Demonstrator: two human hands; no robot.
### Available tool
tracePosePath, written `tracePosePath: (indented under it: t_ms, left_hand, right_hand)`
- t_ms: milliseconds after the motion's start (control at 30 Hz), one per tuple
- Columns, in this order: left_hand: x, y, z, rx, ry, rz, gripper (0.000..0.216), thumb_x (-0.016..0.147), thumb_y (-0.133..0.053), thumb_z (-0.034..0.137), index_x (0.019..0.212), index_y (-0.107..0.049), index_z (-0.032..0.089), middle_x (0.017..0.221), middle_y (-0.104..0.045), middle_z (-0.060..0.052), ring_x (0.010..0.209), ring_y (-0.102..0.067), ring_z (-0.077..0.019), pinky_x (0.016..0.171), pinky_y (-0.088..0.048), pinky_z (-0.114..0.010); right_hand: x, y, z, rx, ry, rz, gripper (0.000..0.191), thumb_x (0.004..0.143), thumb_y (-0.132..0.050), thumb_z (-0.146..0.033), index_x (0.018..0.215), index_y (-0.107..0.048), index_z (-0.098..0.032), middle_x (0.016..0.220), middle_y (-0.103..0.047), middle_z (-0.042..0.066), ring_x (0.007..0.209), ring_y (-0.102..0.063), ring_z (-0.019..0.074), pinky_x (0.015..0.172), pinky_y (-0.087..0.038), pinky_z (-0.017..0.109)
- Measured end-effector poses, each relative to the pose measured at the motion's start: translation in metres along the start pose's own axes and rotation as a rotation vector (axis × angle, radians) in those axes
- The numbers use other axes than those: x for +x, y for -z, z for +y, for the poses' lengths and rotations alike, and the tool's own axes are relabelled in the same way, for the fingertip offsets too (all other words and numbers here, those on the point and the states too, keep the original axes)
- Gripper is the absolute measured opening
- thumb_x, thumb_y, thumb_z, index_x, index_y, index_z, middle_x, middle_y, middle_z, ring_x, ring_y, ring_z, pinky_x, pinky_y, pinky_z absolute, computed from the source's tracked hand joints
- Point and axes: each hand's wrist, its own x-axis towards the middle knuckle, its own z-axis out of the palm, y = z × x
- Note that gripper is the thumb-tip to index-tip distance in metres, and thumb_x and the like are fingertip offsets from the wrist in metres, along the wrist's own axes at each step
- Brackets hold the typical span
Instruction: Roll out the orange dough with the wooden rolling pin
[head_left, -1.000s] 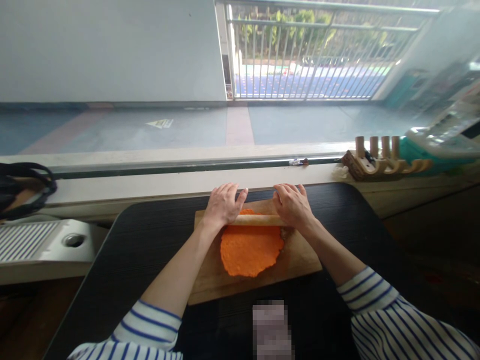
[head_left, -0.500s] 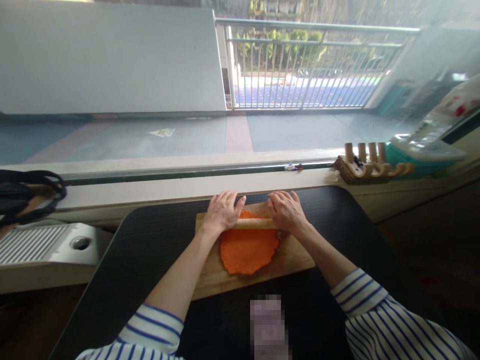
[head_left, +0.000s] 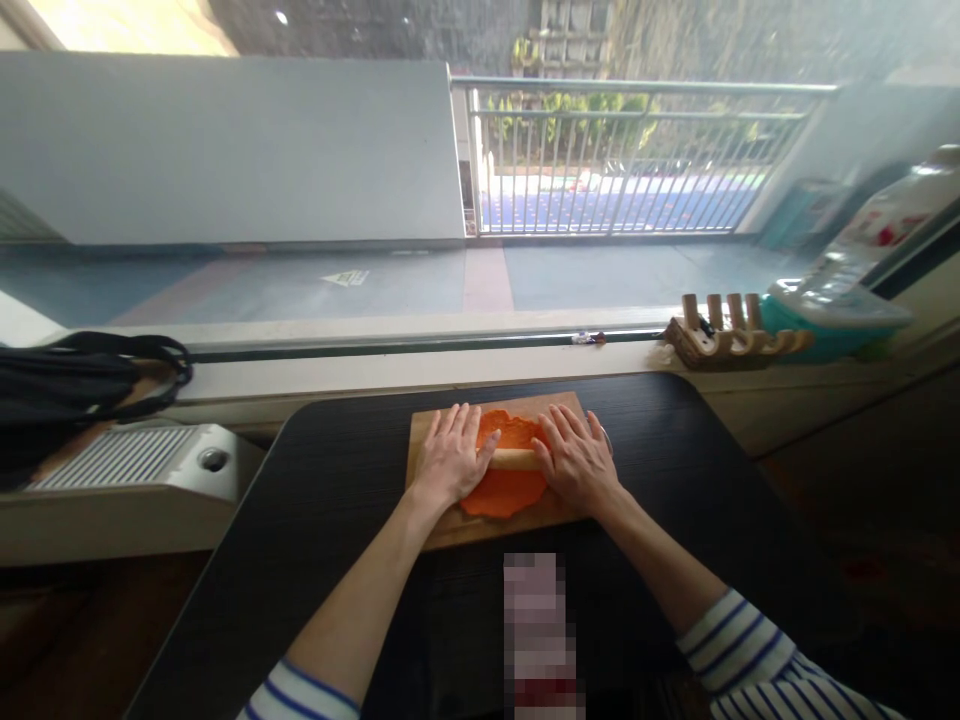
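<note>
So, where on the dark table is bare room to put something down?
The table is bare left of the wooden board, and right of it toward the rounded corner. The board is crowded: orange dough, rolling pin, left hand, right hand.

I've got the board [head_left: 435, 525] lying on the table [head_left: 315, 500], near its far edge, with the dough [head_left: 506, 490] on top. The rolling pin [head_left: 516, 459] lies crosswise on the dough, my left hand [head_left: 450, 455] on its left end and my right hand [head_left: 576, 460] on its right. Behind the table runs the sill [head_left: 337, 375]; a rack [head_left: 724, 338] stands on it at far right, a bag [head_left: 75, 380] far left.
</note>
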Motion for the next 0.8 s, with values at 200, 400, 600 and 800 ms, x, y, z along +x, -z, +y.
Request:
tracePosePath:
  t_ms: [200, 400, 600, 800]
  left_hand:
    - [-0.028, 0.003, 0.006, 0.018, -0.033, 0.052, 0.070, 0.094, -0.018, 0.053, 0.138, -0.040, 0.003, 0.143, -0.040, -0.019, 0.137, -0.031, -0.0280, 0.113, -0.023, -0.047]
    - [-0.056, -0.006, 0.008, -0.004, -0.071, 0.170, 0.068, 0.095, -0.022, 0.051, 0.135, -0.042, 0.000, 0.142, -0.040, -0.022, 0.135, -0.034, -0.0301, 0.112, -0.027, -0.048]
    - [-0.076, -0.010, 0.006, 0.016, -0.117, 0.244, 0.063, 0.094, -0.028, 0.051, 0.129, -0.050, 0.004, 0.139, -0.045, -0.022, 0.130, -0.041, -0.0295, 0.108, -0.033, -0.046]
    - [-0.083, -0.003, -0.002, 0.016, -0.206, 0.240, 0.045, 0.094, -0.038, 0.043, 0.118, -0.060, 0.012, 0.123, -0.062, -0.015, 0.112, -0.059, -0.0261, 0.099, -0.044, -0.043]
  right_hand:
    - [-0.026, 0.006, -0.008, 0.007, 0.059, 0.032, 0.049, 0.097, -0.028, -0.039, 0.135, -0.046, -0.013, 0.145, -0.040, 0.013, 0.137, -0.029, 0.0254, 0.112, -0.011, 0.050]
    - [-0.050, 0.011, -0.014, 0.080, 0.102, 0.060, 0.046, 0.097, -0.033, -0.035, 0.136, -0.045, -0.015, 0.143, -0.042, 0.012, 0.136, -0.032, 0.0254, 0.113, -0.013, 0.050]
    - [-0.064, 0.011, -0.014, 0.103, 0.142, 0.054, 0.041, 0.096, -0.038, -0.033, 0.132, -0.050, -0.017, 0.140, -0.046, 0.011, 0.132, -0.038, 0.0235, 0.112, -0.018, 0.046]
    - [-0.061, 0.011, 0.000, 0.150, 0.267, 0.015, 0.031, 0.094, -0.045, -0.027, 0.122, -0.057, -0.021, 0.131, -0.057, 0.008, 0.126, -0.047, 0.0217, 0.113, -0.019, 0.047]
